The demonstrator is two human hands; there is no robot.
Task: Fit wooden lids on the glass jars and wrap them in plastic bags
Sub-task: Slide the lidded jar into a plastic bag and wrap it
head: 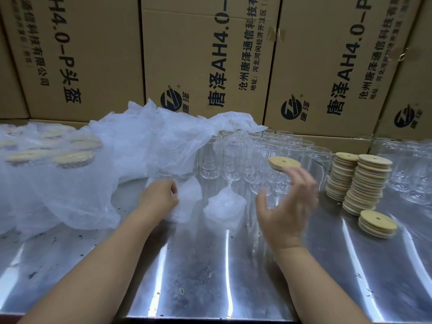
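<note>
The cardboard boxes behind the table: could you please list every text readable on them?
"H4.0-P头盔": left box.
"科技有限公司": left box.
"唐泽AH4.0-", cut off: middle box.
"地址:河北河间经济开发区": middle box.
"沧州唐泽通信科技有": middle box, right box.
"唐泽AH4.0-P": right box.
"唐泽": beside each logo.
Right box's address line: too blurred.

i see clear glass jars (257, 155) standing upright in a cluster, one round wooden lid (284, 163) atop them, lid stacks (364, 181) just right, bubble bags (131, 155) heaped left.

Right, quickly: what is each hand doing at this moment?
Left hand: fingers pinch the plastic bag.
Right hand: fingers spread and blurred near a wooden lid; whether it holds anything cannot be told.
</note>
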